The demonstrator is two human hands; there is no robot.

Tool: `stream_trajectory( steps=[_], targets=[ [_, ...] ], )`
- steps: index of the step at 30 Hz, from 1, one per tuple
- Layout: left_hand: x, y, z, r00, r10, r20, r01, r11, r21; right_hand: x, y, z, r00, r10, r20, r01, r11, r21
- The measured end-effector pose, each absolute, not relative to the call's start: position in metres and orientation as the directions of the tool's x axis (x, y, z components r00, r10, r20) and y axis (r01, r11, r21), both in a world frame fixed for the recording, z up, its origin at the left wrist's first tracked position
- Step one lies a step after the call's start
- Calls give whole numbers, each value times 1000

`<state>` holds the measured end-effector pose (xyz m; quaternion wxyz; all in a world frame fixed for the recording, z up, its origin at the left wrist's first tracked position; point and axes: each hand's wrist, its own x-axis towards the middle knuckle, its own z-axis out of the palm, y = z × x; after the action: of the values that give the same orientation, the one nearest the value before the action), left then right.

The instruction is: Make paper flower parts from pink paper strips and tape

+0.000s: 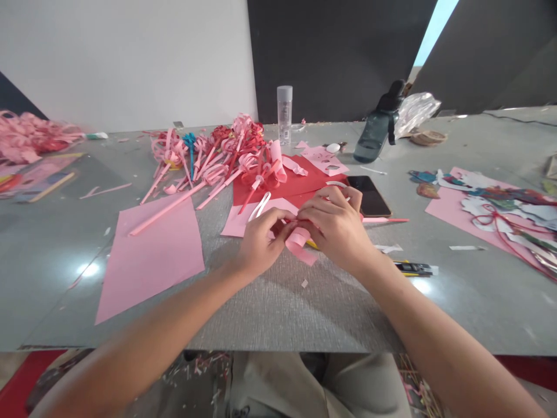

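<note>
Both hands meet over the near middle of the table, pinching a curled pink paper strip (300, 247). My left hand (263, 238) has its thumb and forefinger closed on the strip's upper end. Against it, my right hand (337, 226) is closed too, its fingertips covering part of the paper. The loose end of the strip curls down below the fingers. A thin pink and red stick (385, 220) sticks out to the right behind my right hand; whether it joins the strip is hidden. Pink and red paper sheets (287, 184) lie just behind the hands.
Pink paper flowers on stems (217, 154) are heaped at the back left. A pink sheet (152, 261) lies at left. Behind stand a clear bottle (284, 116) and a dark water bottle (374, 130). A phone (369, 196) and a utility knife (413, 268) lie at right.
</note>
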<state>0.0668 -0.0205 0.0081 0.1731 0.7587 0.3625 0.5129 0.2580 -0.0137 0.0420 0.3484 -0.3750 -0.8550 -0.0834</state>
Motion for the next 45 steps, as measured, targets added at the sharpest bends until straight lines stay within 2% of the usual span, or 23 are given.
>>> stream_trajectory(
  steps=[15, 21, 28, 32, 38, 45],
  targets=[
    [61, -15, 7, 291, 541, 789, 436, -809, 394, 260, -15, 46, -513, 587, 627, 691, 716, -105],
    [61, -18, 4, 262, 597, 758, 483, -761, 433, 259, -14, 45, -516, 602, 610, 682, 719, -133],
    [65, -21, 7, 232, 665, 710, 412, -728, 548, 257, -14, 42, -493, 593, 637, 693, 710, -125],
    [65, -22, 9, 231, 650, 724, 412, -739, 533, 257, -14, 41, -480, 580, 658, 692, 711, -122],
    [63, -19, 7, 275, 580, 767, 429, -787, 442, 259, -17, 45, -516, 587, 624, 677, 726, -124],
    [63, -19, 5, 220, 634, 741, 434, -744, 508, 258, -18, 49, -502, 638, 584, 694, 700, -168]
  ],
)
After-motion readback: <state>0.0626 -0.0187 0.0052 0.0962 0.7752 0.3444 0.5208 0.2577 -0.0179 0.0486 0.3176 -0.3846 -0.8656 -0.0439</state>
